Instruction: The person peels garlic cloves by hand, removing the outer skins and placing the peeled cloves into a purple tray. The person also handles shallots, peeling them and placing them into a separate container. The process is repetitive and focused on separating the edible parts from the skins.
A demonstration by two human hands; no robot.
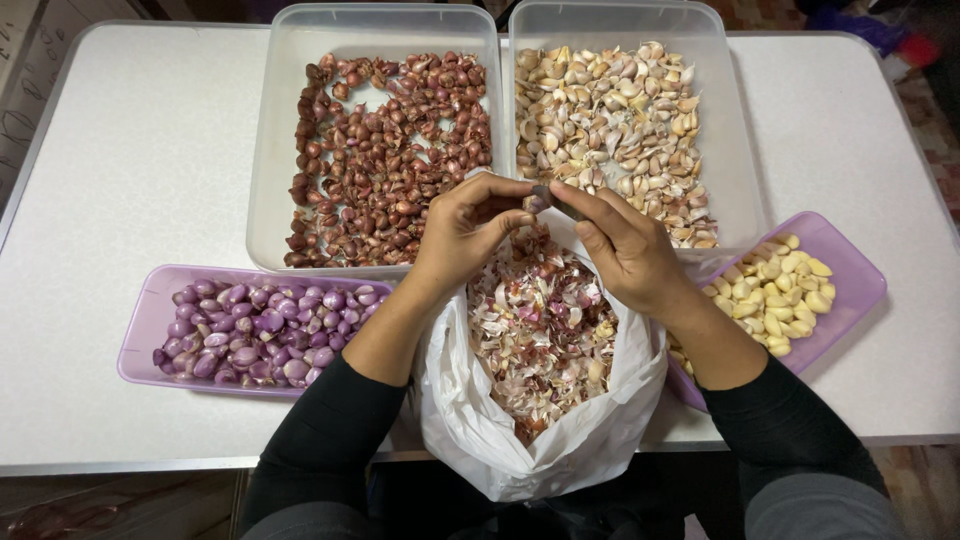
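My left hand (468, 228) and my right hand (622, 246) meet above a white plastic bag (480, 420) full of papery peels. Between the fingertips of both hands sits a small shallot (541, 200), pinched from both sides; my right hand also seems to hold a small dark knife against it. Behind the hands stand a clear tub of unpeeled shallots (275, 150) on the left and a clear tub of unpeeled garlic cloves (735, 150) on the right.
A purple tray of peeled shallots (140, 330) lies at the left front. A purple tray of peeled garlic (850, 275) lies tilted at the right. All rest on a white table (130, 150), with its front edge near my body.
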